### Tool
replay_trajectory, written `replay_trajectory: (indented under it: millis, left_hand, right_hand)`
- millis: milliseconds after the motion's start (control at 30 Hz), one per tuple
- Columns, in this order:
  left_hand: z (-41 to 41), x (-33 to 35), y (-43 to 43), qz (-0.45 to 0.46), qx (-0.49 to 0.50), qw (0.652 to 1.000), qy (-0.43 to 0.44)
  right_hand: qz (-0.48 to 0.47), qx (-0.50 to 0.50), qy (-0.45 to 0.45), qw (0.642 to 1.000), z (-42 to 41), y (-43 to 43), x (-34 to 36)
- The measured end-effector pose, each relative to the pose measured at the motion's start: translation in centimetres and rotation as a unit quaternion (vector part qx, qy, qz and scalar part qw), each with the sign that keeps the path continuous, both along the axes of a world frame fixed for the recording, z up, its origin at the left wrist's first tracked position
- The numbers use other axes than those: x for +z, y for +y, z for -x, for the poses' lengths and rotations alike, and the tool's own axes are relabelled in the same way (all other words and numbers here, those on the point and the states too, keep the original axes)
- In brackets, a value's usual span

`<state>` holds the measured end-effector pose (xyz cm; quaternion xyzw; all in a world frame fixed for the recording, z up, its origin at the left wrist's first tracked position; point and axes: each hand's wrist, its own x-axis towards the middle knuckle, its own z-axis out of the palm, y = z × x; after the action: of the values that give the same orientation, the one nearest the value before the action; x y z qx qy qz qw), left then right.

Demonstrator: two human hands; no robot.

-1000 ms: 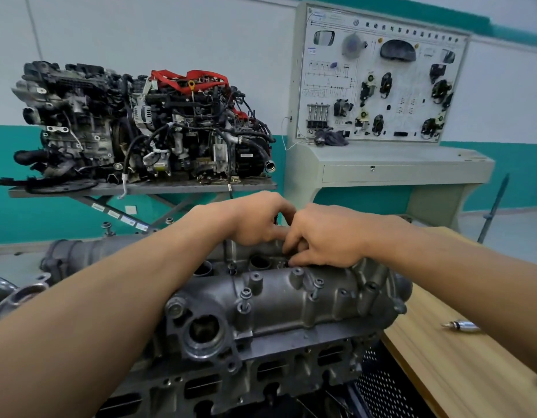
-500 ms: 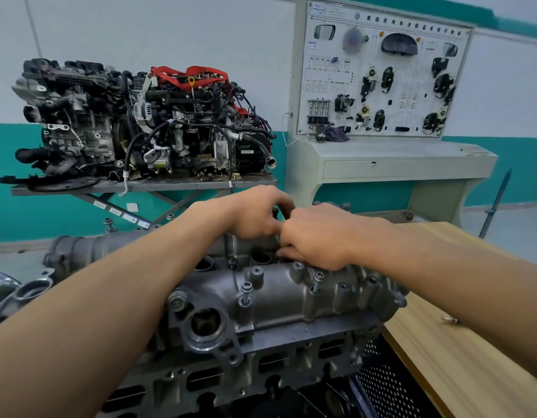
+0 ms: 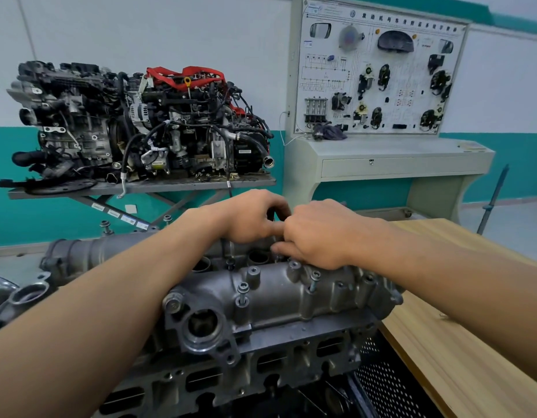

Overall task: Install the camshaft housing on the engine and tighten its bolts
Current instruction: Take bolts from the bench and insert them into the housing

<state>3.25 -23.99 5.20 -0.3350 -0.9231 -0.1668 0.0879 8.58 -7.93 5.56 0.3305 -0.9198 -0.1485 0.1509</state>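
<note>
1. Centre frame, the two hands meet. The left hand [image 3: 249, 218] is curled, knuckles up. The right hand [image 3: 318, 236] touches it, fingers hooked down over the far edge of the casting. What either one pinches is hidden, so I cannot tell whether they hold anything.
2. Right under them, the grey cast-metal camshaft housing [image 3: 279, 294] sits on top of the dull grey engine [image 3: 261, 366], centre and lower frame.
3. First worry: the silver flanged bolts [image 3: 243, 289] along the near edge stand proud, not run down. One started crooked by finger could cross-thread.
4. Second worry: the dark round bores [image 3: 258, 256] gape just beside the right fingertips. A fumbled fastener could drop straight in.
5. Third: cinching one end while the rest sit loose might cock the housing on its seat.
6. Lower right, the black perforated metal panel [image 3: 390, 375] lies beside the pale wooden bench [image 3: 460, 342]. A bolt rolling off that side could be lost between them.
7. Upper left, a black display engine with red hoses [image 3: 140, 125], and upper right, a white wiring training board [image 3: 378, 73]. Both are well apart and pose no threat.
</note>
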Motion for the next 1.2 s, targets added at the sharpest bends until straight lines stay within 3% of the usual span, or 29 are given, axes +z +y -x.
replay_trajectory:
  millis: [133,233,367,700,867,967,1067,1200]
  left_hand:
    - [0.0,-0.3,-0.1,-0.003,-0.006,1.0,0.008]
    - [-0.1,-0.4,-0.2,-0.009,-0.009,1.0,0.004]
    - [-0.2,-0.5,-0.1,-0.021,-0.009,1.0,0.003]
    - [-0.1,-0.5,-0.2,-0.046,0.013,0.999,-0.006]
    - [0.1,-0.4,-0.5,-0.108,0.032,0.992,-0.063]
    - [-0.1,-0.2,-0.7,-0.199,0.019,0.976,-0.084]
    - [-0.3,0.1,-1.3,-0.251,0.029,0.967,-0.043]
    - [-0.1,0.1,-2.0,-0.227,0.067,0.971,0.028]
  right_hand:
    - [0.043,-0.004,-0.013,0.999,0.2,0.7,0.5]
    - [0.107,0.031,-0.111,0.988,0.4,1.3,1.3]
    - [0.088,0.047,-0.167,0.981,0.5,1.4,1.5]
    - [0.073,0.024,-0.159,0.984,1.0,0.8,1.2]
    - [0.063,0.023,-0.127,0.99,1.0,0.8,0.7]
    - [0.068,0.013,-0.123,0.99,1.1,0.6,0.5]
    - [0.079,-0.004,-0.138,0.987,1.2,0.4,0.7]
    - [0.043,-0.021,-0.13,0.99,1.1,-0.1,0.6]
